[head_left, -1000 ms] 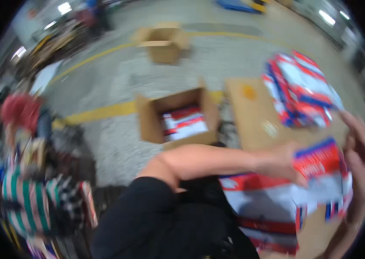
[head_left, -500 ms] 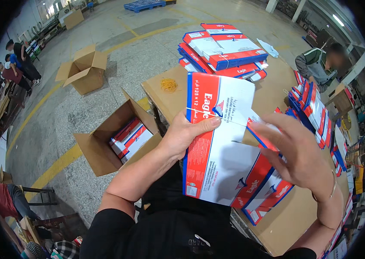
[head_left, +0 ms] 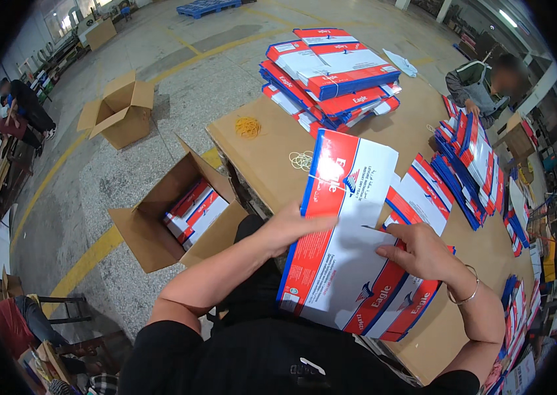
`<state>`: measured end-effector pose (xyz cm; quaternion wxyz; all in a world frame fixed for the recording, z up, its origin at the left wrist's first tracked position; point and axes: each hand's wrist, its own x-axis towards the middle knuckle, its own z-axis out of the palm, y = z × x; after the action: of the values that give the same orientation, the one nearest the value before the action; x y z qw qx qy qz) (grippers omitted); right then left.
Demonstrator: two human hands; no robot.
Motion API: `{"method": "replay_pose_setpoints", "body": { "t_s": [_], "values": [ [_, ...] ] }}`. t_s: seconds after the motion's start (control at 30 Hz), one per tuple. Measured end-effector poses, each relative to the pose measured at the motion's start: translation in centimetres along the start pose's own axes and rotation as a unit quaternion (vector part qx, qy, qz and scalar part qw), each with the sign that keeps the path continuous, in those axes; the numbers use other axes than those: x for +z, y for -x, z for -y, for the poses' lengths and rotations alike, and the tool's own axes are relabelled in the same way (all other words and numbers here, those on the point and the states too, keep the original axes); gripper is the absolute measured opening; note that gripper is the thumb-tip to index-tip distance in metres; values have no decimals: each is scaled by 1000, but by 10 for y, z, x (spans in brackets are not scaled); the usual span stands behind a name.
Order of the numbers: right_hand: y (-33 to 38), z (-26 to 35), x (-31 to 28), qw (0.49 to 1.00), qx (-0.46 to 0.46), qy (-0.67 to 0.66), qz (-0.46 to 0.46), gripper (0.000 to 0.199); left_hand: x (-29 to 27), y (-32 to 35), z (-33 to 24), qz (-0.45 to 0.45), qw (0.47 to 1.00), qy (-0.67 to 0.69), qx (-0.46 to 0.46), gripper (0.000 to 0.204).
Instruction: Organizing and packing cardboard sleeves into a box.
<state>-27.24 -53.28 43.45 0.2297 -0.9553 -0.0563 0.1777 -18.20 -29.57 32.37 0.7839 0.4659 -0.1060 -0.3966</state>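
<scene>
A stack of flat folded cartons point(head_left: 337, 276), red, white and blue, is held up over the near edge of the table in front of my body. My left hand point(head_left: 291, 227) grips its left edge, the thumb lying across the printed face. On the other side my right hand point(head_left: 423, 250) closes on the right edge, thumb on top and fingers partly hidden. A thin band line crosses the red strip above my left thumb. Beyond the stack, pale rubber bands point(head_left: 301, 160) and a pile of orange rubber bands point(head_left: 247, 127) lie on the cardboard-topped table point(head_left: 245, 155).
Banded carton bundles point(head_left: 351, 72) are piled at the table's far side. Loose flat cartons point(head_left: 423, 194) and more stacks point(head_left: 479, 164) lie to the right, near another person point(head_left: 482, 85). An open cardboard box point(head_left: 140, 230) containing bundles stands left; another open box point(head_left: 124, 112) stands farther off.
My right hand, blurred and raised with fingers spread before, has come down and closed on the stack's right edge. The stack has tilted slightly and shifted, uncovering the pale rubber bands.
</scene>
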Motion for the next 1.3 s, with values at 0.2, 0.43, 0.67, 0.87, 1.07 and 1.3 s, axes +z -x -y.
{"method": "replay_pose_setpoints", "body": {
  "t_s": [0.2, 0.43, 0.67, 0.87, 1.07, 1.3],
  "values": [
    [-7, -13, -1, 999, 9, 25, -27, 28, -18, 35, 107, 35, 997, -66, -33, 65],
    [-8, 27, -31, 785, -254, 287, -486, 14, 24, 5, 56, -36, 995, 90, 32, 51],
    [34, -25, 58, 912, -98, -18, -399, 13, 59, -72, -30, -72, 969, 141, 189, 47],
    [-82, -11, 39, 635, -125, -733, -209, 55, 77, -129, -71, -108, 934, 145, 309, 42],
    [-146, -3, -4, 647, -154, -648, -371, 46, 77, -154, -118, -127, 907, 126, 382, 38],
    [-240, -41, -83, 640, -184, -691, -281, 49, 29, -148, -109, -205, 866, -106, 444, 48]
  ]
}}
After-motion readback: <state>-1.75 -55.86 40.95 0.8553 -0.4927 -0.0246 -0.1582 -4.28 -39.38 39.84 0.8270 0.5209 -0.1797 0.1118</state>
